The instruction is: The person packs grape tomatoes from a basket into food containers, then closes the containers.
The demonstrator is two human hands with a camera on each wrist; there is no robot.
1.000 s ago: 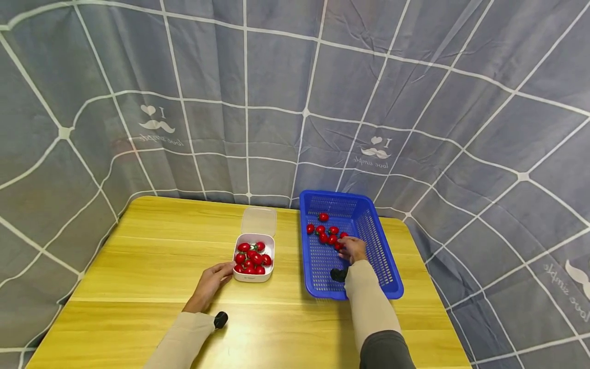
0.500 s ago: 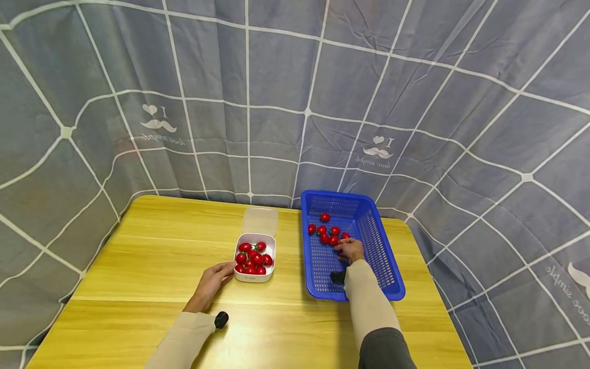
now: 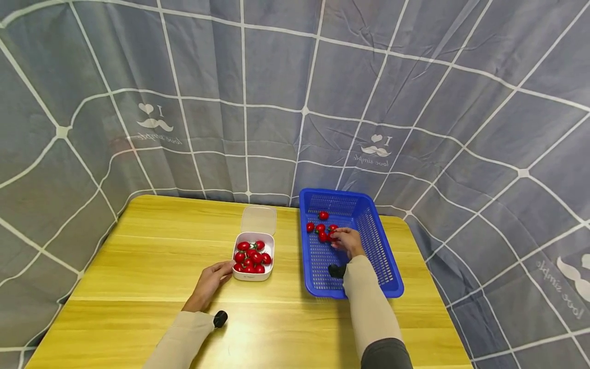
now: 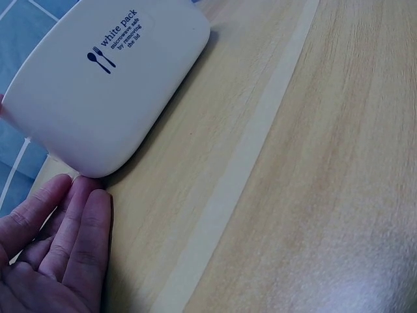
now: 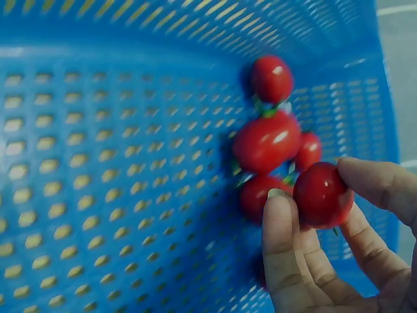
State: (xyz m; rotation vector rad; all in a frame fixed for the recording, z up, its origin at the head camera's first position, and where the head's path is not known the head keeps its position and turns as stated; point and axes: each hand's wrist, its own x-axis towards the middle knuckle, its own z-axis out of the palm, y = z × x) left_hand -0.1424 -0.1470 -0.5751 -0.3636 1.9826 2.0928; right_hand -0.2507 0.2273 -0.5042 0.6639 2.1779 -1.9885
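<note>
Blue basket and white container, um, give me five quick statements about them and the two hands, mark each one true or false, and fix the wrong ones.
1. The right hand pinches a tomato. True.
2. The blue basket holds no tomatoes. False: several lie in it, loosely grouped.
3. The left hand is at the white container. True.
4. The container's lid is shut over it. False: the lid is open at the far side, and tomatoes show inside.
5. The container has printed words on its side. True.
</note>
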